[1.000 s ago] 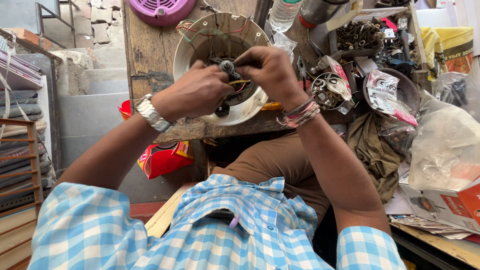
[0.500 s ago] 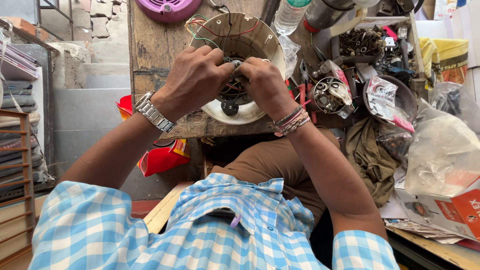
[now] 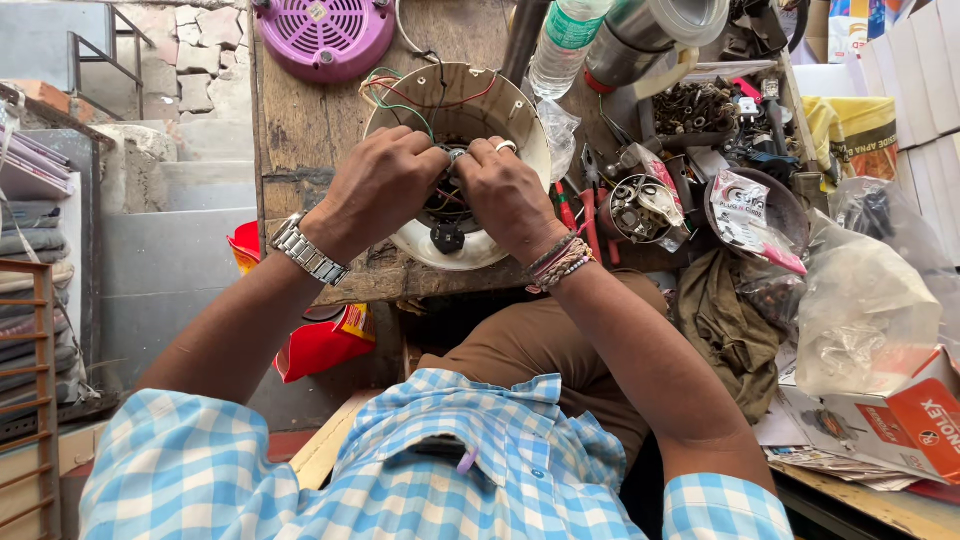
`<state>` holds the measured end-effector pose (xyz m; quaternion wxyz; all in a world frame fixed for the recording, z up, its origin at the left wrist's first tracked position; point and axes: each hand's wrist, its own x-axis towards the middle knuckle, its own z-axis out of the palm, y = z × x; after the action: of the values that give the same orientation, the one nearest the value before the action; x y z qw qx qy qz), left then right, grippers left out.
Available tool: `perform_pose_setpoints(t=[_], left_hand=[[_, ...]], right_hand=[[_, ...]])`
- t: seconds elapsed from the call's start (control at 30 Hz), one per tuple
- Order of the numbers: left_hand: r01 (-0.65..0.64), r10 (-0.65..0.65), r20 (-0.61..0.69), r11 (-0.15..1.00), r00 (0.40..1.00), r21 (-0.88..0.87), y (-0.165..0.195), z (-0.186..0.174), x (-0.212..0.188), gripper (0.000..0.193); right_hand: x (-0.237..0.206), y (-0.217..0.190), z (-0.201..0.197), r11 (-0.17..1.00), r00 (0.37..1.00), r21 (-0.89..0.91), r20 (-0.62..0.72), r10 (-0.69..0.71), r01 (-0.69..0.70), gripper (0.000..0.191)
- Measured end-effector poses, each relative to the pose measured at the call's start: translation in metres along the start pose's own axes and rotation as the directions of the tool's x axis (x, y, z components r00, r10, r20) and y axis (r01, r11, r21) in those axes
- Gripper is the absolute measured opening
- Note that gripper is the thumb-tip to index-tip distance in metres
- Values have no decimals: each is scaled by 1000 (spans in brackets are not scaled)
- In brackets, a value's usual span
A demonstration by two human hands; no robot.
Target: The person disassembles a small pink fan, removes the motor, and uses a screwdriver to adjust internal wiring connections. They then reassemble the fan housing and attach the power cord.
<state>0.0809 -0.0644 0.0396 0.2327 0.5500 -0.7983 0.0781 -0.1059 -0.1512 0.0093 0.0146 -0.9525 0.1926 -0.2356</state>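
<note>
A round cream appliance housing with coloured wires at its far rim lies on a worn wooden bench. My left hand, with a metal watch on the wrist, and my right hand, with a ring and thread bracelets, are both pressed together over the dark parts in the housing's centre. Their fingers close on a small part there, which they mostly hide. A black knob-like piece shows just below the hands.
A purple round grille lies at the bench's far edge. A plastic bottle, pliers, a tray of screws, bowls of parts, plastic bags and a cardboard box crowd the right. Red packets hang under the bench. Steps lie at left.
Both hands have moved inward and down into the housing's centre; the small part held up a second ago is now hidden under the fingers.
</note>
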Motion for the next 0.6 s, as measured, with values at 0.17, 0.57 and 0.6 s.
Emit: perform_pose_setpoints(t=[0.17,0.57,0.6], left_hand=[[27,-27,1,999,1000,-45,-1,1,-1,9],[90,-87,76,995,993,-36,-6,19,-3,6],[87,-84,78,995,993,-40,-5,18,-2,7]], right_hand=[[-2,3,0,998,1000,60,-3,9,-9,11],[-6,14,-3,939,992,322,56,110,-123,19],[-6,14,-3,940,992,319,53,111,-122,19]])
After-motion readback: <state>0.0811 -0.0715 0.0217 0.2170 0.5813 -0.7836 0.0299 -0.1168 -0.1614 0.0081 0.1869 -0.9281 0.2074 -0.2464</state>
